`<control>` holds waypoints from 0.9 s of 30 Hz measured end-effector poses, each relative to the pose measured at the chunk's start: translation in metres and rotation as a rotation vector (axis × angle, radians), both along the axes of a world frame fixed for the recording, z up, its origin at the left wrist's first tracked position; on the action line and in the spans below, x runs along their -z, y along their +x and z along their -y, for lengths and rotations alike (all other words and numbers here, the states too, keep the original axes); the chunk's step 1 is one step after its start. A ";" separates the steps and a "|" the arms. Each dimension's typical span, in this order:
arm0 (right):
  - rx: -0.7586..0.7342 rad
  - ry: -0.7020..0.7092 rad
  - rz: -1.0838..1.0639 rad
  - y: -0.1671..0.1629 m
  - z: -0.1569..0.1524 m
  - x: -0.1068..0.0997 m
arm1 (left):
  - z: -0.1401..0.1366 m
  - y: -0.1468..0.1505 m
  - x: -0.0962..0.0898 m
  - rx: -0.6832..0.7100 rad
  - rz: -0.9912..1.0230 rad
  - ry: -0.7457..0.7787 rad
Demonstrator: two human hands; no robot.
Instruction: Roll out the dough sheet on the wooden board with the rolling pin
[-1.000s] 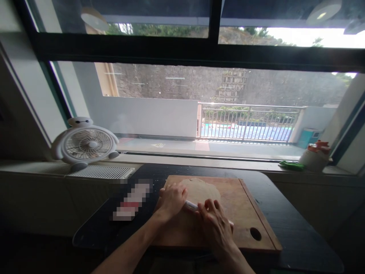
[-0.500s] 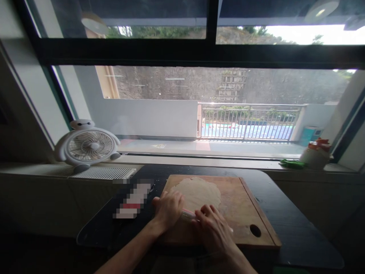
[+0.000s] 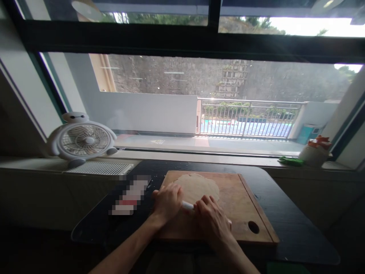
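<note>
A flat, round sheet of dough (image 3: 198,186) lies on the wooden cutting board (image 3: 235,205). At its near edge is a pale, slim rolling pin (image 3: 187,206), mostly covered by my two hands. My left hand (image 3: 168,201) is closed over the pin's left part, at the dough's near left side. My right hand (image 3: 212,215) curls over the right part, and a bit of the pin's end shows beyond it. Where the pin meets the dough under my fingers is hidden.
The board rests on a dark table (image 3: 291,217). Left of it lies a blurred-out flat object (image 3: 131,196). A white fan (image 3: 85,140) stands on the left ledge. On the right sill sit a green cloth (image 3: 291,161) and a white container (image 3: 315,154).
My hands and the rolling pin have moved slightly forward, toward the dough. The pin has turned: a pink stripe seen earlier is out of sight. The camera view has shifted a little.
</note>
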State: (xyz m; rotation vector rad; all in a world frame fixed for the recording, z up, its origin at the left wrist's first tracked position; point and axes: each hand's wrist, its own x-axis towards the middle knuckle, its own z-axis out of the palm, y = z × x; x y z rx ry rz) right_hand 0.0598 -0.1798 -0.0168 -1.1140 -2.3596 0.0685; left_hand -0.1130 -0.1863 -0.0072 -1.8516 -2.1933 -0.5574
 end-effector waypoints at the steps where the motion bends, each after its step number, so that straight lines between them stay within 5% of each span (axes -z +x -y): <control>1: 0.009 0.031 0.003 -0.001 0.005 0.001 | 0.010 -0.001 0.002 0.015 -0.021 0.021; 5: 0.019 0.083 0.048 0.000 0.003 0.003 | 0.016 -0.005 0.007 0.061 -0.054 -0.003; 16: 0.165 -0.002 0.126 -0.019 -0.099 -0.020 | -0.081 -0.011 -0.015 -0.046 -0.059 -0.159; 27: 0.158 0.015 0.071 -0.007 -0.044 -0.007 | -0.027 -0.005 -0.004 -0.032 -0.022 -0.164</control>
